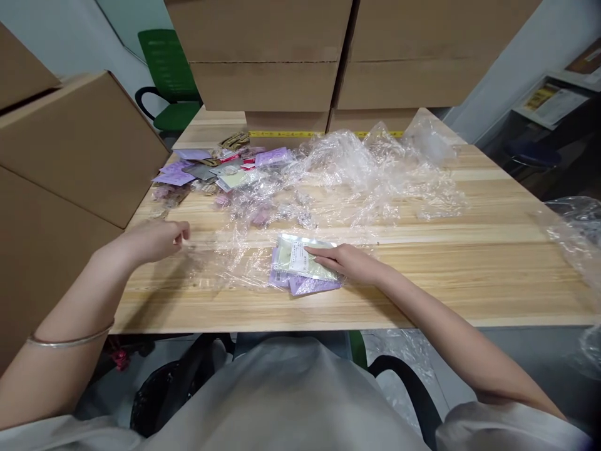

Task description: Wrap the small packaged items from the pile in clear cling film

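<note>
My right hand (354, 262) grips the right edge of a small stack near the table's front, its fingers lying over the top. Uppermost is a pale green foil sachet (284, 255) with a white printed label. Purple sachets (314, 286) stick out beneath it. My left hand (162, 240) is closed with curled fingers, above the table at the left. What its fingertips hold, if anything, I cannot make out. Thin clear plastic film (235, 266) lies between this hand and the stack, close to the left fingertips.
A pile of purple sachets (174, 173), grey and gold packets lies at the back left. Crumpled clear plastic bags (342, 160) spread across the back middle. Large cardboard boxes (267, 56) stand behind, and another box (75, 144) borders the left edge. More plastic (580, 228) hangs at the right.
</note>
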Tool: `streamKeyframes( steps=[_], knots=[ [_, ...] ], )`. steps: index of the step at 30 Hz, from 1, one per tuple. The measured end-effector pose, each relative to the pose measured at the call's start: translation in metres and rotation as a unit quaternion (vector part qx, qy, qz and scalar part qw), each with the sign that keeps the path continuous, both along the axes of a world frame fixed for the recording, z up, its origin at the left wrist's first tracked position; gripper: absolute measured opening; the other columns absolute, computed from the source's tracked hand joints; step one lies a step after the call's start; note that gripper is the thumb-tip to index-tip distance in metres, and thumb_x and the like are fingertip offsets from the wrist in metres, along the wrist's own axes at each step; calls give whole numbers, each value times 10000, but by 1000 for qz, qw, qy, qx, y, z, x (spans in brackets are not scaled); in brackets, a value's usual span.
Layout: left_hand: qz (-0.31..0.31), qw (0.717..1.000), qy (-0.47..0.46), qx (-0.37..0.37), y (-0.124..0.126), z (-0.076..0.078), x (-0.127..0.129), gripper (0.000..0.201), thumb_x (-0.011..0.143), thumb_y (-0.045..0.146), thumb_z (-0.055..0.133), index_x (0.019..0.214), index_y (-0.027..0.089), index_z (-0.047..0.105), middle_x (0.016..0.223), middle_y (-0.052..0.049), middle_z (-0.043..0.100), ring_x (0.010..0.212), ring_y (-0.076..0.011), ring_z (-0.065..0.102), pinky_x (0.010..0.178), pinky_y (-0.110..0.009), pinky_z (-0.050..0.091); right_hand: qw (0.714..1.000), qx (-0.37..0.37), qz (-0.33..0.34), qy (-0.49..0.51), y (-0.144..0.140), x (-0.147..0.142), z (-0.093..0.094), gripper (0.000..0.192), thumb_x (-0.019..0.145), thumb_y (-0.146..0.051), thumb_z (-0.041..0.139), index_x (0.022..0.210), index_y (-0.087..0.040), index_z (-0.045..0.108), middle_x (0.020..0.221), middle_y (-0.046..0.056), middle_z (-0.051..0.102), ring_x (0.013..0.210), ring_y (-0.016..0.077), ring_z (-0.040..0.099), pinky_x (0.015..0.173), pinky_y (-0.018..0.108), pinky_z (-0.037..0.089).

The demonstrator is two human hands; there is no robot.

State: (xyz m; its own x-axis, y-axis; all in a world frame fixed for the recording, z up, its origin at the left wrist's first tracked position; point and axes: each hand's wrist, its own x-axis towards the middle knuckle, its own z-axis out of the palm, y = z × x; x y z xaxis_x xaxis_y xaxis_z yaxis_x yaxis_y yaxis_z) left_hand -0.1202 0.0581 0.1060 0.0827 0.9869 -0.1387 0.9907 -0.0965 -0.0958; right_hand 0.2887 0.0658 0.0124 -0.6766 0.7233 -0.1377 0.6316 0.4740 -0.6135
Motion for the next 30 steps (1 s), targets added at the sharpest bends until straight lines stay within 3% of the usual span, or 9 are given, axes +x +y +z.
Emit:
streamKeyframes(
  steps=[2, 4, 6, 8, 12, 15, 19, 24, 30],
  knots=[
    [-19, 988, 68, 136, -14, -7, 30, 278, 829, 98, 427, 1034, 63, 612, 1118, -225, 642, 1080, -334, 580, 904, -505, 441, 1000, 5, -4, -4, -1, 0, -1, 480, 1014, -453, 363, 1442, -280, 496, 680, 12, 632, 573, 146, 501, 648, 274, 357],
    [-186, 957, -7, 223, -33, -25, 74, 377, 887, 138, 370, 1188, 39, 574, 1257, -265, 572, 1240, -372, 497, 990, -587, 380, 1000, 2, -8, -6, -2, -1, -2, 472, 1013, -450, 368, 1436, -289, 502, 657, 1, 618, 544, 132, 473, 631, 270, 343],
    [-299, 935, -30, 186, -50, -49, 119, 400, 943, 302, 396, 1296, 191, 547, 1375, -113, 554, 1328, -269, 454, 1104, -473, 343, 1000, -6, -14, 2, -4, -3, -1, 467, 1010, -443, 378, 1430, -288, 512, 657, -3, 616, 547, 127, 473, 633, 270, 345],
    [-412, 901, -50, 127, -59, -74, 154, 494, 960, 415, 411, 1356, 134, 500, 1464, -146, 480, 1392, -290, 386, 1154, -440, 293, 1000, -16, -20, 16, -4, -3, 0, 469, 1005, -436, 385, 1427, -279, 514, 669, -2, 618, 574, 132, 490, 647, 273, 358],
    [-407, 910, -47, 58, -54, -100, 178, 654, 908, 375, 533, 1473, 110, 338, 1512, -230, 376, 1419, -431, 289, 1130, -588, 247, 997, -70, -19, 36, 1, 10, 1, 531, 990, -410, 404, 1496, -248, 389, 725, -3, 631, 626, 148, 524, 635, 270, 380],
    [-398, 916, -47, 23, -44, -99, 174, 681, 886, 254, 561, 1502, 149, 287, 1486, -223, 400, 1378, -422, 355, 1097, -574, 305, 995, -71, -64, -28, 7, 34, 4, 588, 950, -363, 480, 1501, -205, 354, 798, 25, 666, 668, 172, 574, 631, 285, 415],
    [-396, 916, -62, 27, -38, -95, 172, 598, 910, 73, 420, 1491, 149, 296, 1431, -207, 452, 1340, -374, 402, 1068, -546, 350, 963, 182, -163, -113, -9, 52, 14, 494, 936, -225, 439, 1422, -145, 476, 1022, 155, 690, 922, 279, 639, 790, 434, 485],
    [-402, 909, -112, 7, -36, -89, 171, 550, 925, 61, 369, 1471, 94, 314, 1371, -221, 484, 1305, -333, 435, 1071, -503, 362, 952, 298, 73, -19, -61, 23, 9, 714, 913, -293, 513, 1549, -136, 229, 1498, 161, 436, 1394, 297, 391, 1103, 517, 390],
    [-409, 885, -184, -126, -36, -56, 160, 570, 908, 153, 449, 1470, 149, 353, 1431, -167, 482, 1328, -263, 454, 1091, -381, 372, 927, 364, 81, -38, -77, 7, -6, 627, 941, -29, 412, 1541, -106, 247, 1403, 182, 535, 1318, 277, 502, 1046, 454, 489]
  ],
)
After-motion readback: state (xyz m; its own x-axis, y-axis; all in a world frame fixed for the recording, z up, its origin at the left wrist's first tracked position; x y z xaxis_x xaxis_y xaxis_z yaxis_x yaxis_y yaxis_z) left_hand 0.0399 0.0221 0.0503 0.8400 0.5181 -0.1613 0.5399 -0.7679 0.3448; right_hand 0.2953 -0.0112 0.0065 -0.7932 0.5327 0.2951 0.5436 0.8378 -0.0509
